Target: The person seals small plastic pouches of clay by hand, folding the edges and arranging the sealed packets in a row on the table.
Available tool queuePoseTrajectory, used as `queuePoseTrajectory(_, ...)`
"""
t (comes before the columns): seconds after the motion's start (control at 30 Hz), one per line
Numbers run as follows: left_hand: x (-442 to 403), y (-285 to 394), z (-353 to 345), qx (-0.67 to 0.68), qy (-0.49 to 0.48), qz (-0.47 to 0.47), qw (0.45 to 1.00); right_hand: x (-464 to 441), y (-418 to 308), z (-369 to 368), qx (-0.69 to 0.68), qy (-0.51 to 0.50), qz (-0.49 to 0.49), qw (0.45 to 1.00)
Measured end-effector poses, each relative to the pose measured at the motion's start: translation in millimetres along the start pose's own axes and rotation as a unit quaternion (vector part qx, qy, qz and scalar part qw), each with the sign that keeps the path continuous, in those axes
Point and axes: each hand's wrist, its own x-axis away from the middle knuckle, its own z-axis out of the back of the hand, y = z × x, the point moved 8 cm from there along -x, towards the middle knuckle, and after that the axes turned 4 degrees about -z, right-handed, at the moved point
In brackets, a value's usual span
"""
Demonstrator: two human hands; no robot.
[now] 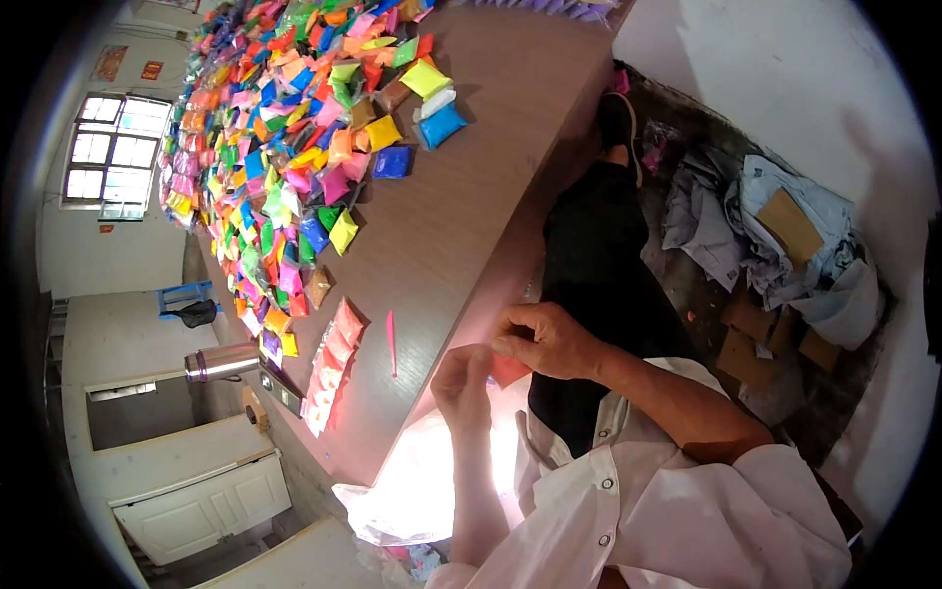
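Shirt (677,506) closest; L hand (463,385), R hand (551,340) curled nr orange pc. (508,370), grip unclear; table (456,206) edge well off packets (294,182).

A flask (218,362) and a tape roll (249,400) are set at the table's (442,226) left edge; cardboard (790,228) is strewn beyond the right.

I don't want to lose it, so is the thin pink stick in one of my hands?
No, the thin pink stick lies on the tabletop, apart from both the left hand and the right hand.
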Motion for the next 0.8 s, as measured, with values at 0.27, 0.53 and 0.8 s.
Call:
queuePoseTrajectory(0.27, -7.6, 3.6, 9.1, 0.034, 0.074, -0.031, 0.996, -0.7, -12.2, -3.3, 0.039, -0.041, -0.042, 0.997)
queuePoseTrajectory(0.53, -11.0, 24.2, -1.5, -0.026, -0.002, -0.004, 1.0, -2.1, -2.9, -7.1, 0.069, -0.048, -0.025, 0.996)
queuePoseTrajectory(0.8, -11.7, 11.7, 15.5, 0.001, 0.052, -0.044, 0.998, -1.9, -1.0, -15.7, 0.126, -0.062, -0.02, 0.99)
